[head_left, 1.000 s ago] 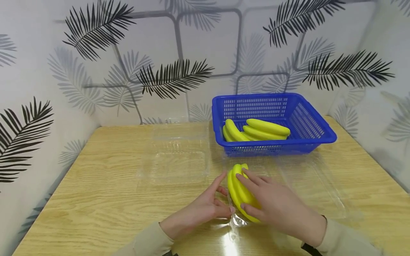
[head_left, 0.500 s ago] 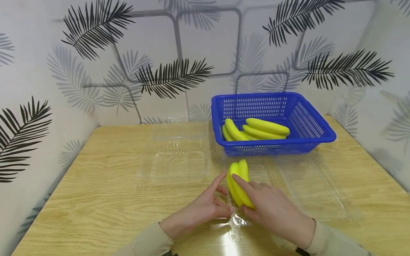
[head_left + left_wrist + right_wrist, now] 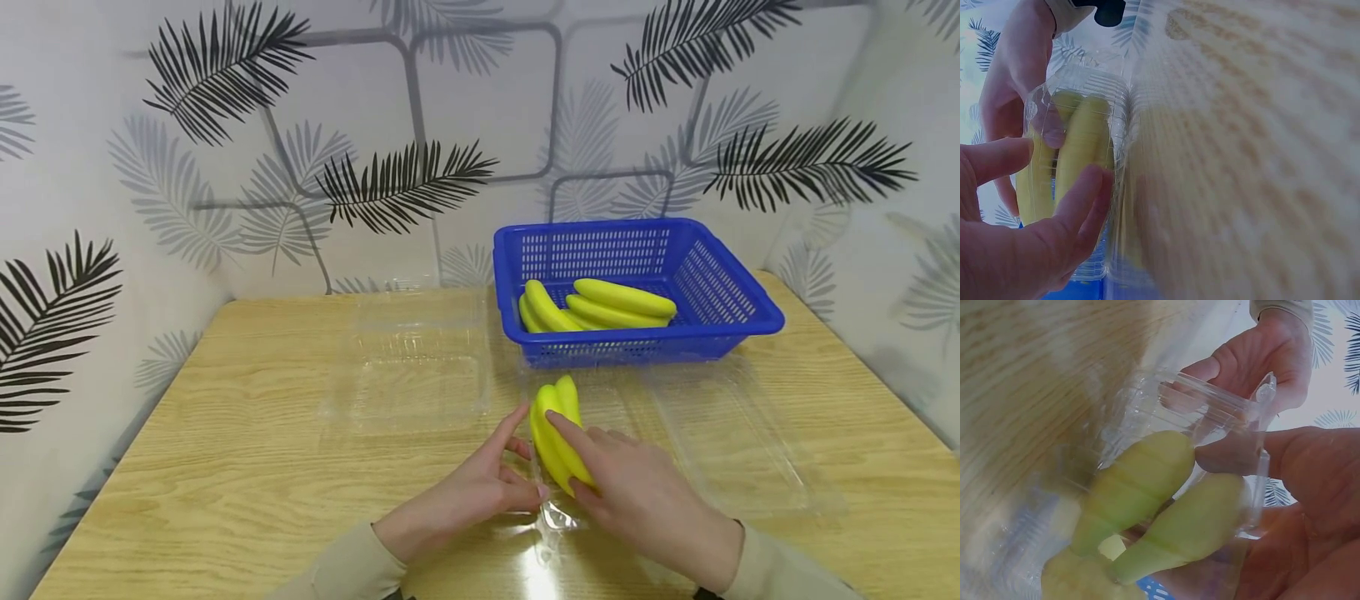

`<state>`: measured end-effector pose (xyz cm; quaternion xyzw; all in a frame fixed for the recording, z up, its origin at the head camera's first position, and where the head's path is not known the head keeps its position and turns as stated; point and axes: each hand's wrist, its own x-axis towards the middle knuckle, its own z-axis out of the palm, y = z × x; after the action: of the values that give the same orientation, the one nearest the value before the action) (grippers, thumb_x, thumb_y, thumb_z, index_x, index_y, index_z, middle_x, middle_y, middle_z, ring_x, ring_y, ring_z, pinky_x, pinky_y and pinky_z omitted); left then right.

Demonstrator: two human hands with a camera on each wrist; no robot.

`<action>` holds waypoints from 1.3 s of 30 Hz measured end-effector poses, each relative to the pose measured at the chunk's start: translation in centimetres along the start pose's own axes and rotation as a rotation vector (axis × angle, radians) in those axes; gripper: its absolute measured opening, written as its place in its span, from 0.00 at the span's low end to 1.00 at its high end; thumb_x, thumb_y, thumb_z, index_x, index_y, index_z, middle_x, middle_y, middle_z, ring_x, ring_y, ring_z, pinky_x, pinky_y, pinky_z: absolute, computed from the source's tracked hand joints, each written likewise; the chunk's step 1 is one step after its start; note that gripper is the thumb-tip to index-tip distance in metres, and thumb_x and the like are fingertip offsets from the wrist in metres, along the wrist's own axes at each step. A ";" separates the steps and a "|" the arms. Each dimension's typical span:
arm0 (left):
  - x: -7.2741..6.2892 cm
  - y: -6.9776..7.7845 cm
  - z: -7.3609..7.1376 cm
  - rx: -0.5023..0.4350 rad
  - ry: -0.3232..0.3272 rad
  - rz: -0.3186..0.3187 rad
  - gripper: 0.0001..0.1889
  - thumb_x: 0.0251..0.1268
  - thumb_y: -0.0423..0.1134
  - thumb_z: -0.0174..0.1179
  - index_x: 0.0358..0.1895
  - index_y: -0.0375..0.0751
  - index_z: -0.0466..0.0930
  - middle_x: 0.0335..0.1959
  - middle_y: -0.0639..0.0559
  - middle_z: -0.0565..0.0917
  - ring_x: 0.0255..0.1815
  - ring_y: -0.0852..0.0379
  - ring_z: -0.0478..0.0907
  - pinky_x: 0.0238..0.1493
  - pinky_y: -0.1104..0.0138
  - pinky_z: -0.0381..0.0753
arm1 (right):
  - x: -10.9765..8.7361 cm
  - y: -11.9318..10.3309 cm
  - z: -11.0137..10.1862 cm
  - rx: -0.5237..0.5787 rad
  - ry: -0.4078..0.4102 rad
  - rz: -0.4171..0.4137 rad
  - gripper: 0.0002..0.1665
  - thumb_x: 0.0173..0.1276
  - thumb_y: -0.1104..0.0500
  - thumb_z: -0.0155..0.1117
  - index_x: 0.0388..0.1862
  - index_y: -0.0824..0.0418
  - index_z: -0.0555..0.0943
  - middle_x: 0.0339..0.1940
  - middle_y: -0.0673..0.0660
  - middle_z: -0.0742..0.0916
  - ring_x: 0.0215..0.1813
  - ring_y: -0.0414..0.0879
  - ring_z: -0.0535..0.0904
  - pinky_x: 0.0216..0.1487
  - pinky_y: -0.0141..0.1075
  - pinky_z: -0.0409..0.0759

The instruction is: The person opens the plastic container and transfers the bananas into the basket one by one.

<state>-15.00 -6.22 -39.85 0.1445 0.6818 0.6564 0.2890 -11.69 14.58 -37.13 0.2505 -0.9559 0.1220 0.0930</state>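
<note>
In the head view a bunch of yellow bananas [image 3: 553, 433] lies tilted inside a clear plastic clamshell container [image 3: 558, 517]. My right hand [image 3: 637, 483] grips the bunch from the right, index finger along its top and thumb at the near end. My left hand [image 3: 480, 483] rests against the container's left wall with its fingers spread, touching the outside. In the left wrist view the bananas [image 3: 1082, 150] show through the ribbed wall, and the left fingers [image 3: 1088, 187] lie against it. The right wrist view shows two banana ends [image 3: 1138, 475] inside; the far part of the bunch is blurred.
Behind stands a blue plastic basket [image 3: 637, 346] with several bananas [image 3: 618, 304] in it. Another clear container [image 3: 420, 392] sits open on the wooden table [image 3: 262, 467] to the left. The clear lid [image 3: 742, 442] of the nearer one extends right. A patterned wall rises at the back.
My right hand has shifted its grip nearer the bunch's near end, and the bananas have turned and moved slightly away, their tips more visible. The left hand has stayed at the container wall.
</note>
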 end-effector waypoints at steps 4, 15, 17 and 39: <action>0.0 0.1 -0.1 -0.006 -0.008 -0.003 0.52 0.57 0.31 0.67 0.79 0.61 0.44 0.57 0.44 0.65 0.41 0.51 0.81 0.47 0.63 0.80 | -0.2 0.0 -0.3 0.015 0.020 -0.001 0.43 0.56 0.59 0.75 0.71 0.56 0.70 0.40 0.54 0.86 0.33 0.47 0.82 0.29 0.39 0.79; 0.0 0.3 0.0 -0.001 -0.002 0.004 0.52 0.57 0.31 0.67 0.79 0.60 0.44 0.58 0.44 0.65 0.39 0.52 0.82 0.46 0.64 0.79 | -0.5 -0.4 -1.8 0.017 0.030 -0.001 0.43 0.57 0.61 0.75 0.72 0.53 0.69 0.49 0.56 0.86 0.40 0.51 0.84 0.31 0.43 0.81; 0.0 0.3 0.1 -0.008 0.001 0.004 0.52 0.57 0.31 0.67 0.79 0.60 0.44 0.57 0.44 0.65 0.38 0.53 0.81 0.46 0.64 0.79 | -0.6 -0.5 -2.2 0.015 0.021 0.008 0.44 0.57 0.61 0.75 0.72 0.52 0.69 0.50 0.55 0.86 0.41 0.51 0.84 0.31 0.43 0.81; -0.1 0.2 0.2 -0.030 -0.010 -0.002 0.52 0.59 0.29 0.66 0.80 0.60 0.42 0.57 0.42 0.65 0.42 0.51 0.81 0.49 0.61 0.81 | -1.3 0.8 -6.5 -0.010 0.178 -0.060 0.43 0.52 0.66 0.77 0.68 0.52 0.74 0.51 0.54 0.86 0.40 0.50 0.85 0.32 0.44 0.83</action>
<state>-14.81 -6.06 -39.64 0.1427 0.6706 0.6654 0.2951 -10.18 17.64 -31.37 0.2667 -0.9365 0.1360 0.1825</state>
